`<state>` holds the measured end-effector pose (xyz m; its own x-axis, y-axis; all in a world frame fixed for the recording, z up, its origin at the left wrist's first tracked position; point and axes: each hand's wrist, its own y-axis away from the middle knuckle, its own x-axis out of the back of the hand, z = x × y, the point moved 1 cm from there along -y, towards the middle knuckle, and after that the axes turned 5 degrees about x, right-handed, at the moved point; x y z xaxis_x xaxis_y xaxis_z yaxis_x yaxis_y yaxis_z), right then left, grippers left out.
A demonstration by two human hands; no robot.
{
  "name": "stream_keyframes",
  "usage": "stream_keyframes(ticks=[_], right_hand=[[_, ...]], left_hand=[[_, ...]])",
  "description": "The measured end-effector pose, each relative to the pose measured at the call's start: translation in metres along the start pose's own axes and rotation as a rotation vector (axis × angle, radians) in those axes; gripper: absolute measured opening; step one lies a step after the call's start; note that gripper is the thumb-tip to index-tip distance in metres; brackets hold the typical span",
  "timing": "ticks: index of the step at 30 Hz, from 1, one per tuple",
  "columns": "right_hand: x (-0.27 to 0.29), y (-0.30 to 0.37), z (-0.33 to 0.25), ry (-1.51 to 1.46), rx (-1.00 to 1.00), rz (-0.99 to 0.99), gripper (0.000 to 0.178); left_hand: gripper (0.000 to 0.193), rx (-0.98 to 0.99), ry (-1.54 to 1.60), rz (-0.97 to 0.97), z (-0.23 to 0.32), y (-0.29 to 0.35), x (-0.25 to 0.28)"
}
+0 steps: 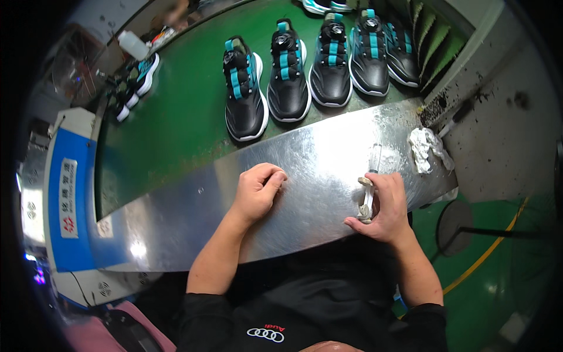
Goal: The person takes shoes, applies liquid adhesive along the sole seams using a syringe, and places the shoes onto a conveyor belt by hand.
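Note:
My right hand (387,205) curls round a syringe (375,157) at the right of a shiny metal plate (319,199). Its clear barrel points away from me. Whitish wrapping or residue covers parts of its plunger end, which lies between my fingers and thumb. My left hand (257,190) is closed, thumb against the bent forefinger, and rests over the middle of the plate. Whatever it may pinch is too small to make out. Beyond the plate several black sports shoes (287,88) with turquoise straps and white soles stand in a row, toes toward me.
The green conveyor belt (170,135) runs behind the plate. Crumpled white tissue (431,149) lies at the plate's right end, near a stained grey wall (492,141). More shoes (138,82) and a white bottle (134,45) are at the far left. A blue-and-white machine panel (64,193) borders the left side.

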<state>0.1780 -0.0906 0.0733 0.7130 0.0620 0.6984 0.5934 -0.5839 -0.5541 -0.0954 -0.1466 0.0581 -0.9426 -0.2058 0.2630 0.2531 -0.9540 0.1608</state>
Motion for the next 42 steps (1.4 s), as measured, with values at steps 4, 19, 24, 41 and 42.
stream_keyframes(ticks=[4,19,24,41,42], right_hand=[[0.002,0.01,-0.001,-0.113,-0.129,0.006,0.078],[0.035,0.042,-0.017,-0.567,-0.585,-0.02,0.103],[0.032,0.034,-0.04,-0.519,-0.494,-0.017,0.103],[-0.022,0.017,-0.009,-0.135,-0.167,-0.018,0.086],[-0.026,0.017,-0.011,-0.126,-0.153,-0.009,0.086]], left_hand=[[0.015,-0.235,-0.234,-0.005,0.01,0.006,0.003],[0.01,-0.433,-0.201,-0.022,-0.001,0.01,0.012],[0.01,-0.417,-0.2,-0.044,-0.001,0.011,0.013],[0.008,-0.396,-0.222,-0.066,-0.005,0.012,0.008],[0.008,-0.358,-0.201,-0.085,-0.004,0.015,0.011]])
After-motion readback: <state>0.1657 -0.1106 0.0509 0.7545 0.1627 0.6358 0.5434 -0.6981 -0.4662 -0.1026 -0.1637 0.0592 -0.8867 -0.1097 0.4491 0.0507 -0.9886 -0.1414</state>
